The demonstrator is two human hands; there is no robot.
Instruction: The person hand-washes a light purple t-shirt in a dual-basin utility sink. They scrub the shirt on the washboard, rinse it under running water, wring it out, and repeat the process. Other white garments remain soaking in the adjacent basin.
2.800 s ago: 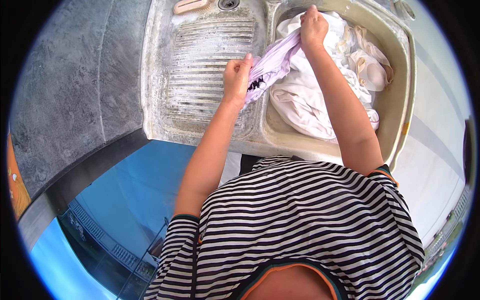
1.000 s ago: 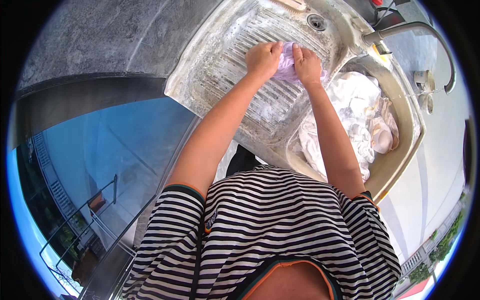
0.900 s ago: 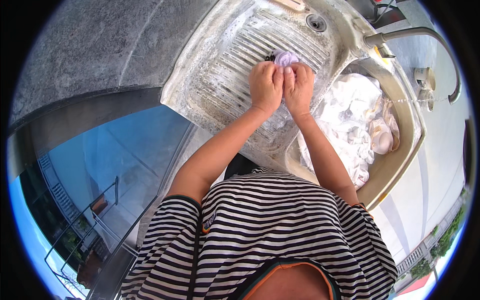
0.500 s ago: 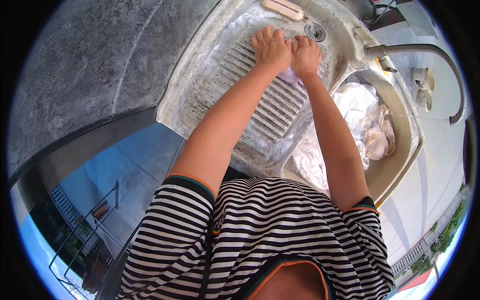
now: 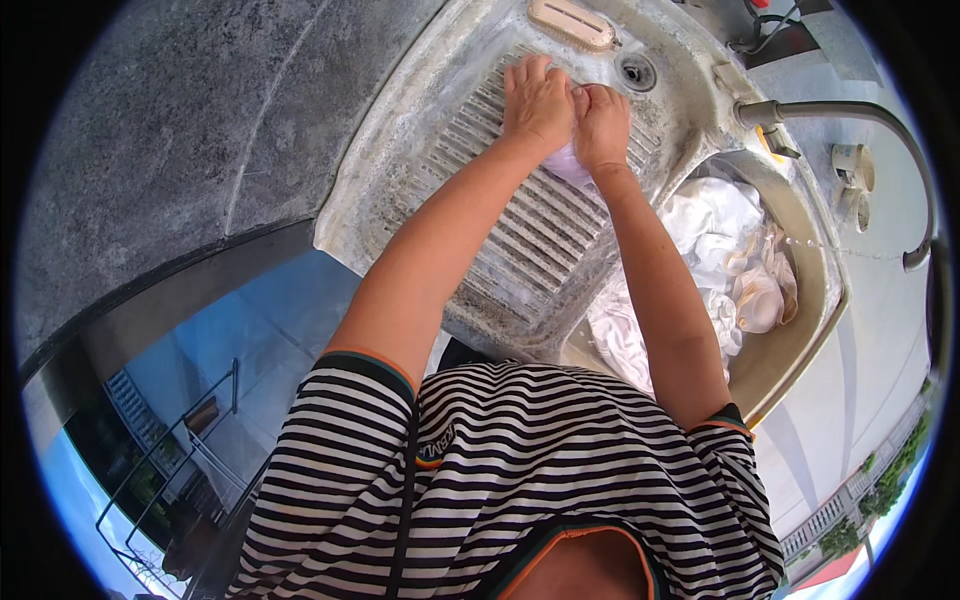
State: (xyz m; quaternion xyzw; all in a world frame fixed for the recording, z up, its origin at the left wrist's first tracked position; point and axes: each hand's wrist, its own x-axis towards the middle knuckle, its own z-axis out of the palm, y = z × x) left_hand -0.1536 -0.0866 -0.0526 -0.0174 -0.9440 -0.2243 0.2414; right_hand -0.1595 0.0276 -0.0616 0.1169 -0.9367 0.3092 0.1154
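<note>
A small lavender cloth (image 5: 567,166) lies bunched on the ridged washboard (image 5: 545,240) of a stone laundry sink, mostly covered by my hands. My left hand (image 5: 540,108) presses on it from above, with the fingers curled over the far side. Right beside it and touching it, my right hand (image 5: 602,126) is closed around the cloth's right part. The cloth's near edge sticks out between my wrists. Whitish suds streak the board around my hands.
Beyond my hands are a pinkish scrubbing brush (image 5: 572,22) and a drain (image 5: 636,72). To the right, a basin (image 5: 800,345) holds wet white and beige laundry (image 5: 715,215). A curved faucet (image 5: 850,106) arches past its far rim, near cups (image 5: 853,170). A grey wall (image 5: 150,130) borders the left.
Both hands have slid slightly nearer to me along the ridges. The right hand's fingers are curled more tightly, and more of the lavender cloth shows between the wrists.
</note>
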